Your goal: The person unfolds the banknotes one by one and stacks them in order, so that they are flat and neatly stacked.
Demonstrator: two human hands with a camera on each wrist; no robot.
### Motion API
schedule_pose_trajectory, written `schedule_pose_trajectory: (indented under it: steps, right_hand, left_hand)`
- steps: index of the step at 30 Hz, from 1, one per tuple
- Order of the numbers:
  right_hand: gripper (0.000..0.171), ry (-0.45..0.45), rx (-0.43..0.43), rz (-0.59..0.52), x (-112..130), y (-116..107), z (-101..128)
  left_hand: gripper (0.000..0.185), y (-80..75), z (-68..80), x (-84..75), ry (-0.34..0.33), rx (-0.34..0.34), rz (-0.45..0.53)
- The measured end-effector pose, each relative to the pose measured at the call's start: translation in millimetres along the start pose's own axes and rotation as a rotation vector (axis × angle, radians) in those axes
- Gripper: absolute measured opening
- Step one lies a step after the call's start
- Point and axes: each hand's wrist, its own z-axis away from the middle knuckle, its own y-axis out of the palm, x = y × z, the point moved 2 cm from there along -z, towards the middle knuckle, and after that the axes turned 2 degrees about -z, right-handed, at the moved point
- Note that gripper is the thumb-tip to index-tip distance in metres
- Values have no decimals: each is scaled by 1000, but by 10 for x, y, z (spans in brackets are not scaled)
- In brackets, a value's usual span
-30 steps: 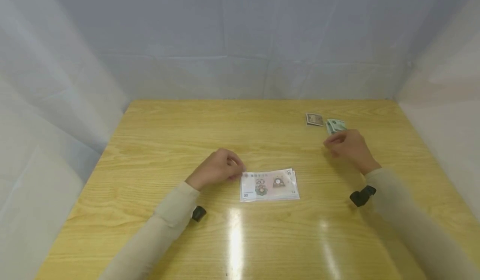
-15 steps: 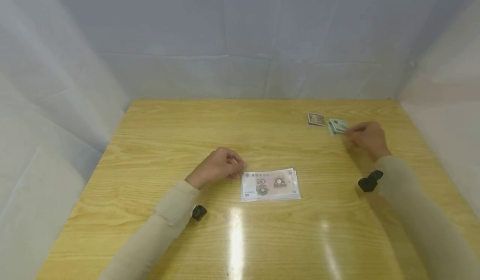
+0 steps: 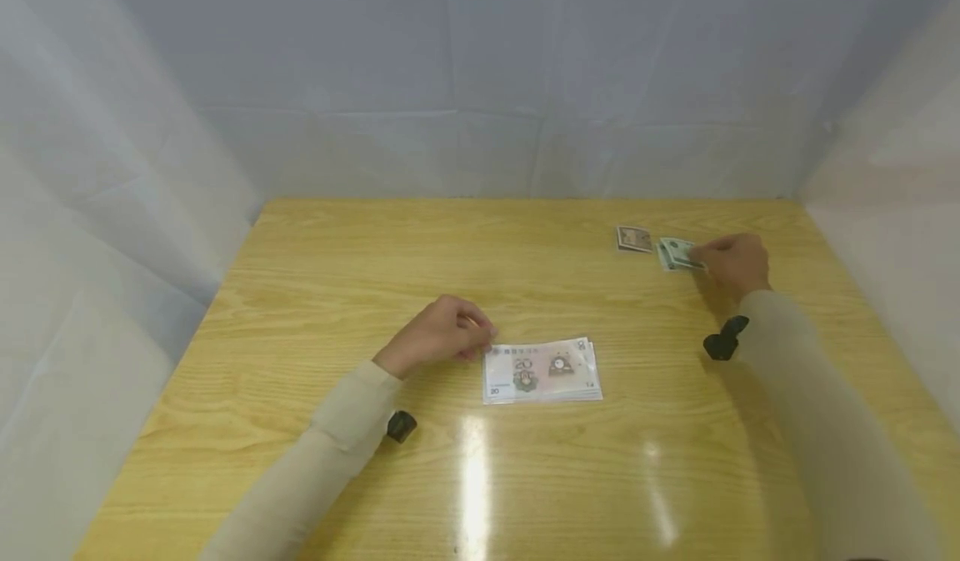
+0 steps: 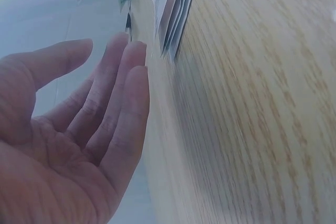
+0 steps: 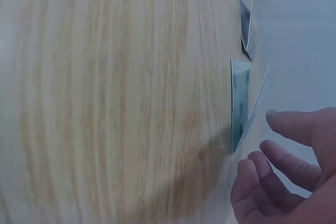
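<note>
A: Reaching at far right: right hand at the right edge of the small green banknote stack, fingers loosely curled. Top note seen lifted in the wrist view; whether pinched or only nudged, cannot tell.

B: Left hand?

A: Resting relaxed, fingers straight, holding nothing, just beside the left edge of the pink 20 banknote stack at table centre.

B: Advice for the lift?

A: Slide thumb under the raised edge, peel one note only, keep the rest flat on the wooden table. Judged risk: dragging the stack toward the brown banknote stack just beside it.

B: Pink stack?

A: Lying fanned slightly, edges visible in the left wrist view.
</note>
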Motion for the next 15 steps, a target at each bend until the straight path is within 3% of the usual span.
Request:
schedule_pose_trajectory:
  steps: [15]
  right_hand:
    - [53,5,19,23,-55,116,-152]
  left_hand:
    - [21,10,8,-20,6,17,-6]
